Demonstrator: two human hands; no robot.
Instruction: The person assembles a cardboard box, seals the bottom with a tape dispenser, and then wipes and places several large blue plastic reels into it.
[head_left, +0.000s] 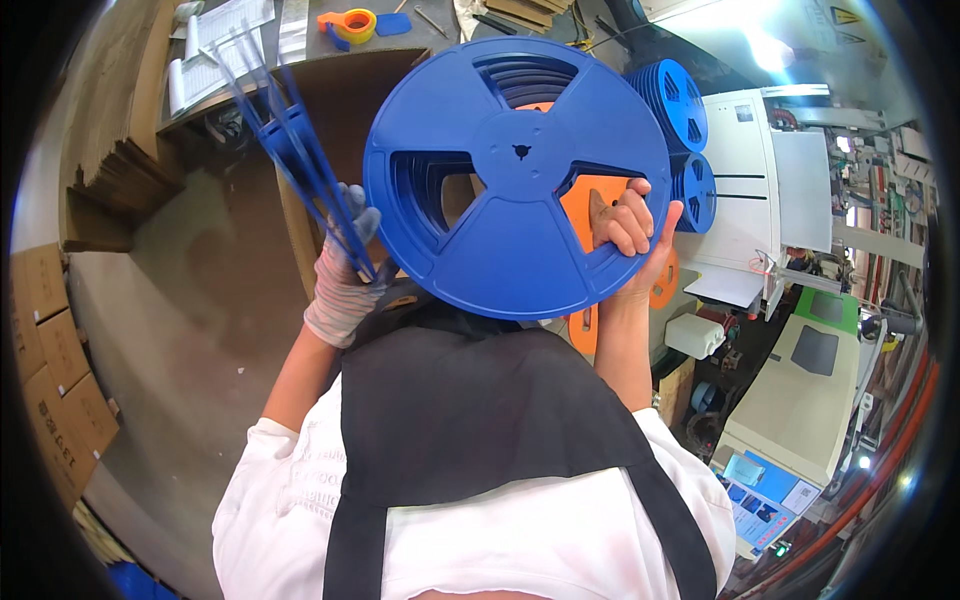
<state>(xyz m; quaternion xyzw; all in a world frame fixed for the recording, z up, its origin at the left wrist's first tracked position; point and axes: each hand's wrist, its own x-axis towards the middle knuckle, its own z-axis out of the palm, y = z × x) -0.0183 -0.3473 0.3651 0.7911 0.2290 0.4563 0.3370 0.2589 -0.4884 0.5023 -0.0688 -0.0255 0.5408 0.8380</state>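
Observation:
A stack of large blue plastic reels is held up in front of my chest, its round face with three window openings turned toward me. My bare right hand is closed on the stack's right side, fingers hooked through one window over the rim. On the left, my left hand, in a grey striped glove, grips another blue reel seen edge-on, its upper end blurred. That reel stands tilted, just left of the stack. Orange reels show behind the stack, partly hidden by it.
Behind the held reels is an open cardboard box. Tape rolls and papers lie on the far table. More blue reels stand at the right. Flattened cardboard and cartons are at the left, a machine at the right.

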